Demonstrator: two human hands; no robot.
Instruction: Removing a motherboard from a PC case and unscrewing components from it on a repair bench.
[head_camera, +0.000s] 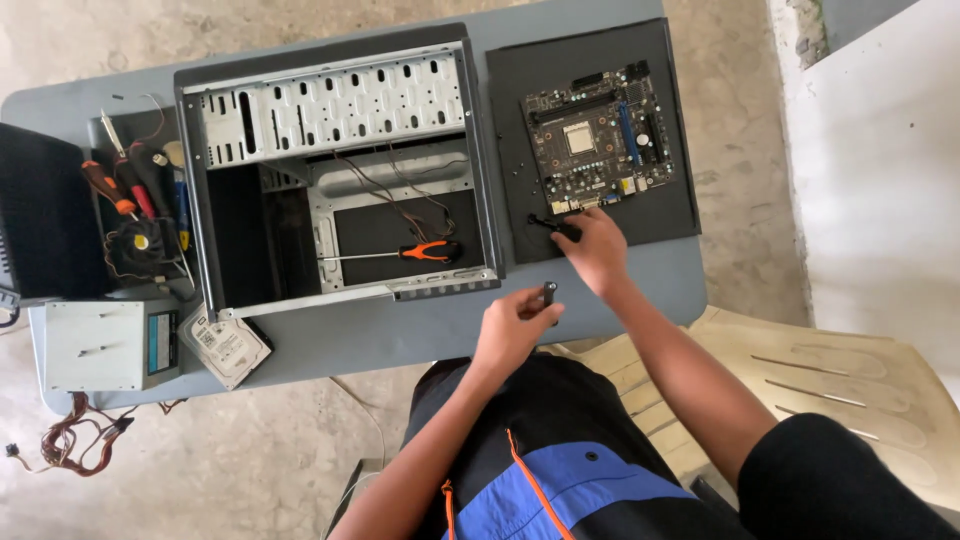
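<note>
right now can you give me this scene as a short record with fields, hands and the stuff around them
left hand: holds a small dark cylindrical piece upright, over the table edge
right hand: fingers on a small black part on the black mat
motherboard: lies flat on the mat, just beyond the right hand
computer case: open, on its side, mid table
screwdriver: orange and black handle, lying inside the case
hard drive: near table edge, left of the hands
table: grey

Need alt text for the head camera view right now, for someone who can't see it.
Seen from above, a person's right hand touches a small black part on a black mat beside a motherboard, while the left hand holds a small dark cylinder. An open computer case with an orange-handled screwdriver inside lies on the grey table.
</note>
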